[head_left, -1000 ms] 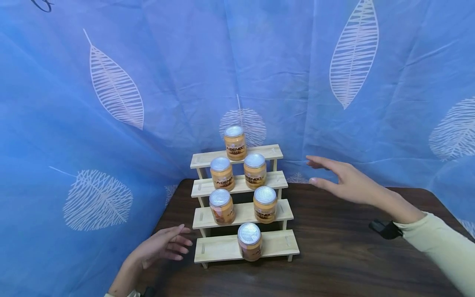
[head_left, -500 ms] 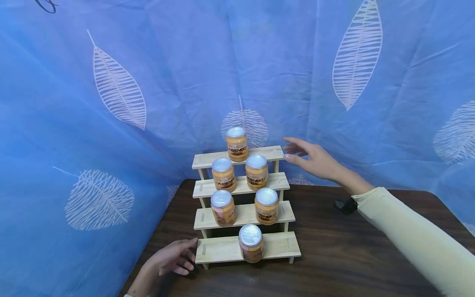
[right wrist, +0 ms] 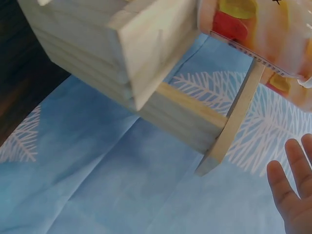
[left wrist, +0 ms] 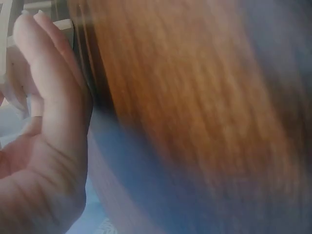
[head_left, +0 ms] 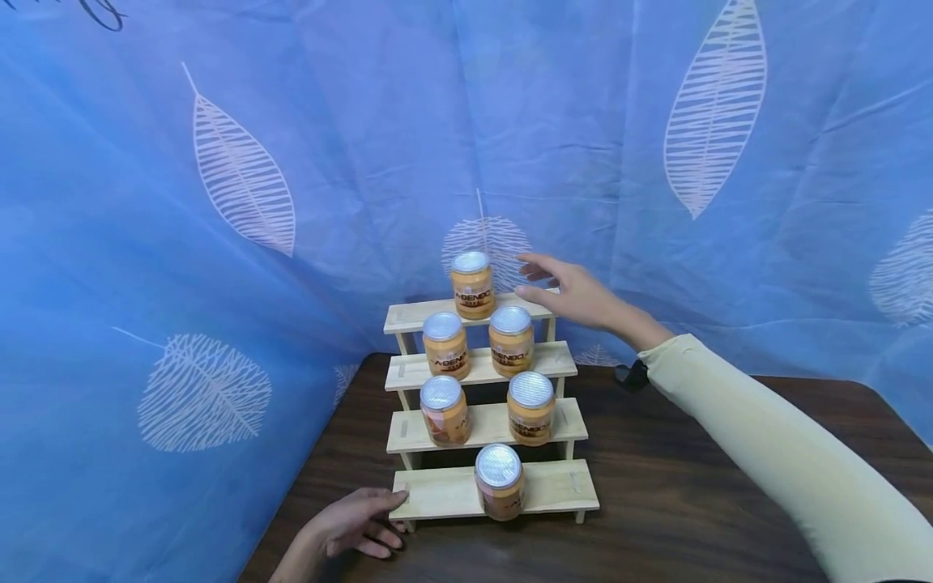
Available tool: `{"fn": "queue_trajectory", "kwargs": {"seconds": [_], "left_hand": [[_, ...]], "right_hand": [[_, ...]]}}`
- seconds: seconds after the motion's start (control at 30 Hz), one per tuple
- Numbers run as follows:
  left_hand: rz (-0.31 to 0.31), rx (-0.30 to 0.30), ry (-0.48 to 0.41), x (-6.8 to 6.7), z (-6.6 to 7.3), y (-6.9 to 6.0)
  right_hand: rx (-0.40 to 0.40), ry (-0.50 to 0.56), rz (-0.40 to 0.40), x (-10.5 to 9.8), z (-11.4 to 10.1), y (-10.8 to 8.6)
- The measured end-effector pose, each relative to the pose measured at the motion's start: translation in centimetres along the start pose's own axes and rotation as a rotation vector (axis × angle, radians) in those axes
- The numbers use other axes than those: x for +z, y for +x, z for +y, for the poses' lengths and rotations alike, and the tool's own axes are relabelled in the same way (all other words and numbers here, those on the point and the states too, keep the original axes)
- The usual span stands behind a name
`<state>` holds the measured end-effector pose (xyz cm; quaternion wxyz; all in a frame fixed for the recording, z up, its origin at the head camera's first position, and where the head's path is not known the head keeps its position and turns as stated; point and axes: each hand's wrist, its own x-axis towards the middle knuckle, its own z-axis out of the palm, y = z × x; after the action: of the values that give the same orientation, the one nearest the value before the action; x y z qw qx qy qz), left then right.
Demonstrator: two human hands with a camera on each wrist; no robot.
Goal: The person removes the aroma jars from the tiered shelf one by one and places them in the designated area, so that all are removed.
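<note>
A four-step wooden display stand [head_left: 437, 491] carries several jars with silver lids and orange contents. One jar [head_left: 474, 290] is alone on the top step; two jars stand on each middle step, and another jar [head_left: 500, 487] is on the lowest. My left hand [head_left: 353, 522] grips the left end of the lowest step, thumb on top and fingers lower down. In the left wrist view the left hand [left wrist: 53, 117] lies against the wood. My right hand [head_left: 576, 295], fingers spread and holding nothing, hovers just right of the top jar. In the right wrist view its fingers [right wrist: 297, 180] stay apart from the jars.
The stand is on a dark wooden table [head_left: 670, 478]. Behind and to the left hangs a blue cloth [head_left: 364, 121] with white leaf prints, close behind the top step.
My right hand has moved left from beside the stand to near the top jar. The left hand has moved right and taken hold of the lowest step's end. The jars remain in place.
</note>
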<state>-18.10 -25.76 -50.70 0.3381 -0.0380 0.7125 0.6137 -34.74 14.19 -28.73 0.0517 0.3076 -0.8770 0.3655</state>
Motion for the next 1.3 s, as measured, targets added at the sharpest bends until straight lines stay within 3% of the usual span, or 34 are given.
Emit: {"fn": "queue_trajectory", "kwargs": {"seconds": [0.2,0.8,1.1,1.3], "left_hand": [[-0.026,0.016,0.004,0.3,0.1,-0.2],[0.146,0.076,0.037,1.8,-0.6,-1.1],[0.178,0.088,0.052,1.8,-1.1,-1.0],[0.176,0.106,0.049,1.9,-1.0,-1.0]], "right_hand": [[-0.012,-0.002,-0.02,0.7,-0.4,1.8],[-0.08,0.0,-0.053,2.7,-0.7,5.1],[-0.028,0.063,-0.067,3.5,-0.3,6.2],[0.004,0.164,-0.08,4.0,-0.4,6.9]]}}
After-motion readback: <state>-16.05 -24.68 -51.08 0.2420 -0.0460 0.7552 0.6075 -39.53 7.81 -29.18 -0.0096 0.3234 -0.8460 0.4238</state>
